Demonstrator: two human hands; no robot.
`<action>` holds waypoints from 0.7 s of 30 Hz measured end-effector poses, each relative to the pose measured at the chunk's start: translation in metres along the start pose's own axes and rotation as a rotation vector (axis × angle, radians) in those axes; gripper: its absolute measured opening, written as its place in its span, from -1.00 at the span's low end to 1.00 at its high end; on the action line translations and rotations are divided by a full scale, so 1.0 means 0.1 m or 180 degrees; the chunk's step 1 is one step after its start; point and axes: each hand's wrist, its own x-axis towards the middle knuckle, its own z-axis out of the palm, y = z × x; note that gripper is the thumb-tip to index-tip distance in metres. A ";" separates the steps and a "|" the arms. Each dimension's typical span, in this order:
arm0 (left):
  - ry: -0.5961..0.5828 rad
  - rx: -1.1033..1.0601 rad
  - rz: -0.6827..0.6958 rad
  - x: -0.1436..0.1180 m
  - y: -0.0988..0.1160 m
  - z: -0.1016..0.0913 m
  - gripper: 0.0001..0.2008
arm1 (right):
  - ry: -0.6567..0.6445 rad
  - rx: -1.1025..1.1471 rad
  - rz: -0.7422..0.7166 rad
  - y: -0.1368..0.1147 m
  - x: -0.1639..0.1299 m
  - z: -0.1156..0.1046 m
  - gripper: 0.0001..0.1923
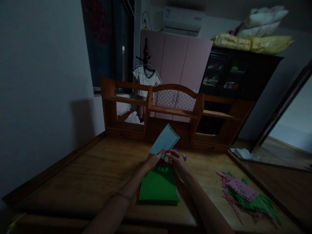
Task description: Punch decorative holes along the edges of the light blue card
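A green paper stack (159, 188) lies low in the frame's centre on the wooden desk (80, 175), and just above it the left hand (153, 160) pinches the lower corner of a pale blue perforated sheet (165, 139), raised and tilted. The sheet looks light, floppy and easily creased, best held by an edge, while the right hand (175, 158) grips a small purple-and-red tool (183, 156), possibly a punch. Paper scraps (243, 193) crowd the lower right, the shelf unit (170, 113) closes the far side, and open desk lies to the left.

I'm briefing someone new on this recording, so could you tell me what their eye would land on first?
Probably the pale blue sheet with a punched edge, held up mid-frame by the left hand, with the right hand gripping a colourful tool beside it. Below lies a green paper stack on the wooden desk, with pink and green scraps at right.
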 end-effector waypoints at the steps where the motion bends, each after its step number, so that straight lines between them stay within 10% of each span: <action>1: 0.0002 0.0004 0.0018 0.00 0.00 0.00 -0.50 | 0.0029 -0.0022 -0.0023 0.01 0.01 -0.01 -0.63; 21: 0.0320 -0.0013 0.0111 0.07 -0.16 -0.01 -0.48 | 0.0217 0.0427 0.0064 0.03 0.19 -0.24 -0.67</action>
